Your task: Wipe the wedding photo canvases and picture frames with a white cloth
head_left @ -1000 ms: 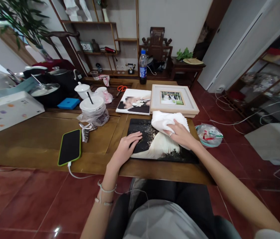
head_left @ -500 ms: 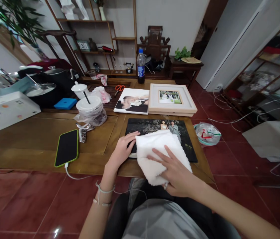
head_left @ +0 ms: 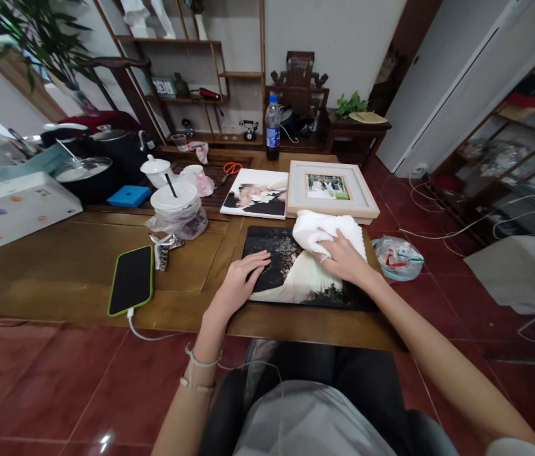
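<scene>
A dark photo print [head_left: 295, 278] with a white dress on it lies flat near the front edge of the low wooden table [head_left: 77, 266]. My left hand [head_left: 243, 278] rests open on its left edge, fingers flat. My right hand [head_left: 343, 256] presses a white cloth [head_left: 321, 229] onto the print's far right part, fingers bent over the cloth.
Behind the print lie a second photo [head_left: 255, 193] and a pale framed picture [head_left: 328, 190]. To the left are a green-cased phone [head_left: 133, 280] on a cable, a lidded cup in a bag [head_left: 175, 209], a teapot, pots and a white box. A bagged bowl [head_left: 397, 256] sits at right.
My right hand has pushed the cloth from the near edge of the print back up to its far right part. My left hand has stayed in place.
</scene>
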{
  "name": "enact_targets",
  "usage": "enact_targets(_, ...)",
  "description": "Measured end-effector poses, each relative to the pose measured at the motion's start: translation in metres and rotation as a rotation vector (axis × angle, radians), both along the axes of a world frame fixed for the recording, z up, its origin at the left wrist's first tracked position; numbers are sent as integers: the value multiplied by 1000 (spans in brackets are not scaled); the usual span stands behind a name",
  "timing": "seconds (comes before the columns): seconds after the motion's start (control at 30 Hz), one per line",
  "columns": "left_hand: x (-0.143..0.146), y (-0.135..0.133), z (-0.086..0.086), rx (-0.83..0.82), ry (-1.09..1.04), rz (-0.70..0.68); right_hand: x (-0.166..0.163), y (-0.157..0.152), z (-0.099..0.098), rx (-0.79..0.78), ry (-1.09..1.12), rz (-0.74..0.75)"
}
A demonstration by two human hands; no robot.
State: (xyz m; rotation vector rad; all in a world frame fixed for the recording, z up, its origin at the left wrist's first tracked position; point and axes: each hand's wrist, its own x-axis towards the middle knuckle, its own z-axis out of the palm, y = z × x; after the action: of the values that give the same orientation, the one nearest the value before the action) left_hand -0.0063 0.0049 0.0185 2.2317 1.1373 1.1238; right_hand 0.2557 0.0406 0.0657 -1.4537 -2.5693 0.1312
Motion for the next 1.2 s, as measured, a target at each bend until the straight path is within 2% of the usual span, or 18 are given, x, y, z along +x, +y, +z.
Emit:
enact_targets(0.13,0,0,0,1,9,2,-22,-8,-5,-6,-22,68)
enact_targets(0.27,0,0,1,2,22,10,-33,-51,-2,-46,-2,220)
enact_targets(0.43,0,-1,1,7,32,9,-13,-101,6,-145,12,385)
enact_targets(0.53,0,-1,1,7,20,2,10,-111,8,-138,36,370)
enact_targets(0.7,0,0,1,9,5,-6,47,-87,7,-68,26,221)
enact_targets(0.87,0,0,2,7,1,-9,64,-25,3,-93,-29,81)
enact_targets(1.0,0,0,0,5,-8,-9,60,12,-1,-87,-28,4)
enact_targets(1.1,0,1,-1,0,-12,-7,50,10,-2,-11,-21,68)
enact_targets(1.2,0,1,-2,-6,-11,1,41,-18,-2,19,-8,140)
